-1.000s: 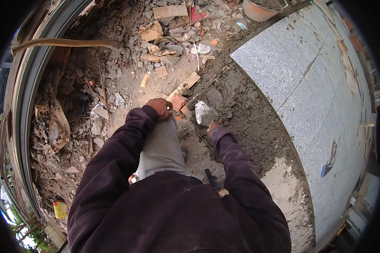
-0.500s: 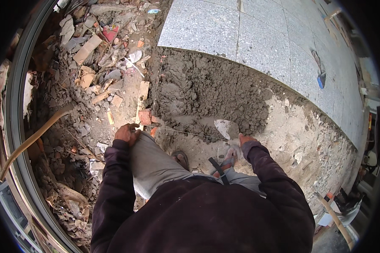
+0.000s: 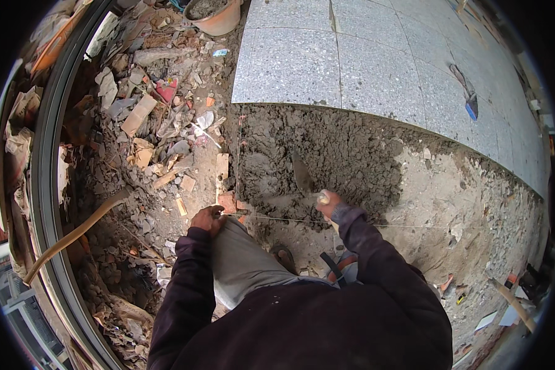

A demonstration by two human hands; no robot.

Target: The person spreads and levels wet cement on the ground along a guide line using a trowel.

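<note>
my right hand [image 3: 332, 205] was closed round the handle of the trowel [image 3: 301, 172], whose blade stuck out ahead of the grip and slightly left, over the mortar [image 3: 357, 160]. my left hand [image 3: 207, 221] lay by my knee [image 3: 231, 237], near the brick [image 3: 227, 202], fingers curled; i could not tell whether they held anything.

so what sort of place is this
Most likely a building or renovation site: speckled grey square floor tiles end at a rough patch of dark grey mortar-like material, and loose brown-grey rubble litters the ground on the left.
</note>
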